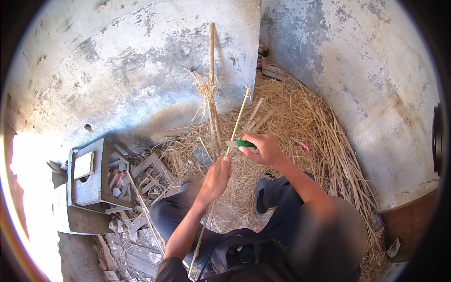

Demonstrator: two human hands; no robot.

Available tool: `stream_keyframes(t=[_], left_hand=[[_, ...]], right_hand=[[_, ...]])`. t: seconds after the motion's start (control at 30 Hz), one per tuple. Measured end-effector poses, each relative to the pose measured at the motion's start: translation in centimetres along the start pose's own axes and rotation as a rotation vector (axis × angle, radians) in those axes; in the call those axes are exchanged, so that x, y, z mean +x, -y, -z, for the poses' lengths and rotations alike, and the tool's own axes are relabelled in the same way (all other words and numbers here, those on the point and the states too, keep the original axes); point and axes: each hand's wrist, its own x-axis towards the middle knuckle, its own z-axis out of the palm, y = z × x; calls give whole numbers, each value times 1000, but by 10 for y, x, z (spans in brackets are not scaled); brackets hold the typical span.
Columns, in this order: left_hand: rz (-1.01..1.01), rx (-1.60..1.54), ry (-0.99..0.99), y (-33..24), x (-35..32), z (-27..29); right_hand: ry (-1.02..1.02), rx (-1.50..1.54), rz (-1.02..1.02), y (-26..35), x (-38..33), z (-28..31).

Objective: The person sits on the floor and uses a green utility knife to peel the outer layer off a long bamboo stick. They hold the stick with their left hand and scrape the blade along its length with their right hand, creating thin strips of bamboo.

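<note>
My left hand [215,179] is closed round a thin pale stick [240,115], which slants up and away from me and trails back below the hand past my knee. In my right hand [264,148] is a knife with a green handle [245,144]. Its short, broad blade lies against the stick just above my left fingers. Both hands are close together over my lap, between my bent knees. Curled fibres hang at the stick's far tip.
A wooden pole [211,51] with a tuft of shavings leans on the wall. Straw-like shavings [291,113] cover the floor, with a pink-handled tool [301,144] lying on them at right. An overturned wooden box [88,171] stands at left beside rubble [136,225].
</note>
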Motion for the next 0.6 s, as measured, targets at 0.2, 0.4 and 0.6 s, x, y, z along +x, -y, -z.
stream_keyframes(t=[0.2, 0.4, 0.6], left_hand=[[0, 41, -11, -6, -2, 0], [0, 75, -21, -9, -2, 0], [22, 68, -11, -7, -1, 0]], right_hand=[[-27, -46, -7, 0, -1, -2], [-24, -79, -2, 0, -1, 0], [-18, -115, -18, -3, -2, 0]])
